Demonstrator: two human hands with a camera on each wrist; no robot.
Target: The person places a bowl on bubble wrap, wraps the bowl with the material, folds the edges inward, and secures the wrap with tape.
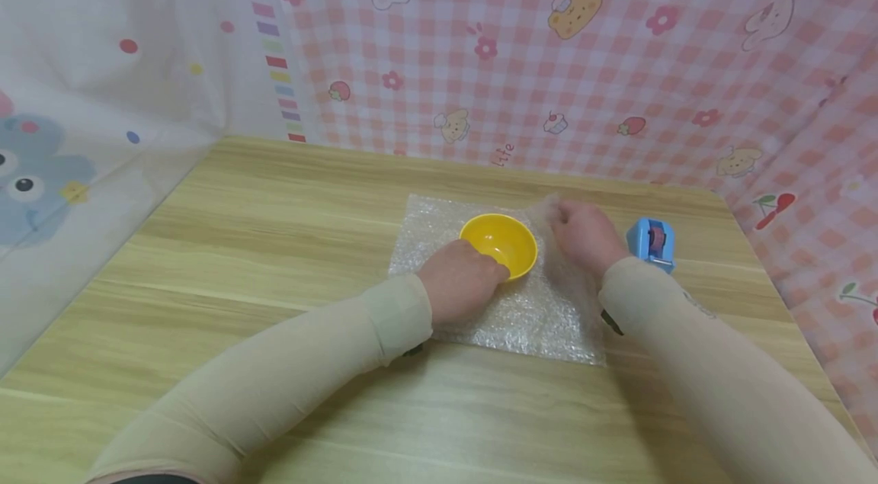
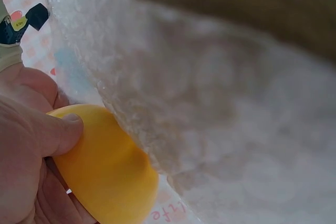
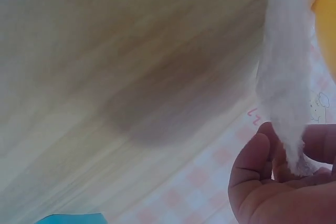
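Soft light, glinting bubble wrap (image 1: 542,328), wrist-view blur

Item: our left arm (image 1: 274,370), long-sleeved, slanting in from the lower left. Item: our left hand (image 1: 463,282), back uppermost, thumb (image 2: 64,135) opposed to the fingers (image 2: 58,198) in a grip. Item: our right arm (image 1: 734,370), likewise sleeved, reaching in from the lower right. Item: our right hand (image 1: 588,234), curled into a pinch, set farther forward than the left.
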